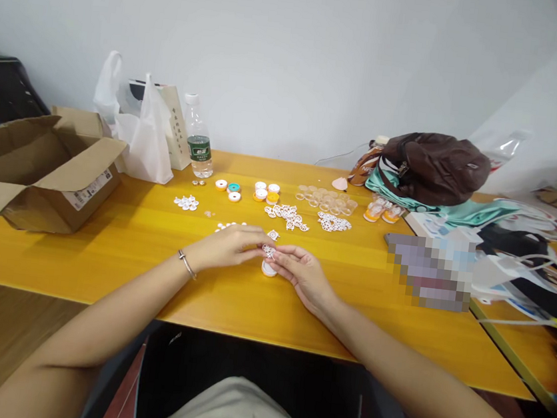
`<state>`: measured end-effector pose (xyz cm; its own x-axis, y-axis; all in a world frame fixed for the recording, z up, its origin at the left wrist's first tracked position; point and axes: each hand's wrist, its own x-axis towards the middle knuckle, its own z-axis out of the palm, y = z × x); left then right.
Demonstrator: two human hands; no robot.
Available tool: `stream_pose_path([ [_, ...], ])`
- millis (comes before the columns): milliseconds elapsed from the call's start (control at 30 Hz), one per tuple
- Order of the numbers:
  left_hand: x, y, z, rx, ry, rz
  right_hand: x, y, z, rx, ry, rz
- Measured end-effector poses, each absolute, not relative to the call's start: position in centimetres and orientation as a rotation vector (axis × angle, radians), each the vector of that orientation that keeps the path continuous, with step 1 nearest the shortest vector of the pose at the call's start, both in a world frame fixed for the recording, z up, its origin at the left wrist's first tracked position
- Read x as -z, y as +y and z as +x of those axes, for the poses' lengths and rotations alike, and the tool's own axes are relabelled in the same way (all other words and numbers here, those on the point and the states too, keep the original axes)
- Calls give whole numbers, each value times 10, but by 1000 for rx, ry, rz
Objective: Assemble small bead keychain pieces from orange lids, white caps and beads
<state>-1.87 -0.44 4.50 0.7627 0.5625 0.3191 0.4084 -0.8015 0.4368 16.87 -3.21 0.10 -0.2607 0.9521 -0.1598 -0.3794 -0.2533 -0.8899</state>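
Note:
My left hand (pixel 231 244) and my right hand (pixel 301 272) meet at the middle of the yellow table (pixel 119 238). Together their fingertips pinch a small white lattice piece (pixel 268 251). Just below it a small round orange-and-white cap (pixel 268 269) stands on the table, partly hidden by my right fingers. A thin bracelet (pixel 186 263) circles my left wrist. Beyond the hands lie more white lattice pieces (pixel 288 215), small round caps (pixel 266 191) and clear rings (pixel 327 200).
An open cardboard box (pixel 36 168) sits at the left edge. White plastic bags (pixel 142 126) and a water bottle (pixel 198 139) stand at the back. A brown bag (pixel 434 166) lies on teal cloth at the right, beside white cables (pixel 553 267).

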Motion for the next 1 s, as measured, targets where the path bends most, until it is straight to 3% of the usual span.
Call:
stream_pose_path([
  [367,-13,6,6,-982,928,1828,-1,-27,172,-1590,-809,-881],
  [1000,-16,-5,12,-1029,980,1683,-3,-25,172,-1496,-989,-930],
])
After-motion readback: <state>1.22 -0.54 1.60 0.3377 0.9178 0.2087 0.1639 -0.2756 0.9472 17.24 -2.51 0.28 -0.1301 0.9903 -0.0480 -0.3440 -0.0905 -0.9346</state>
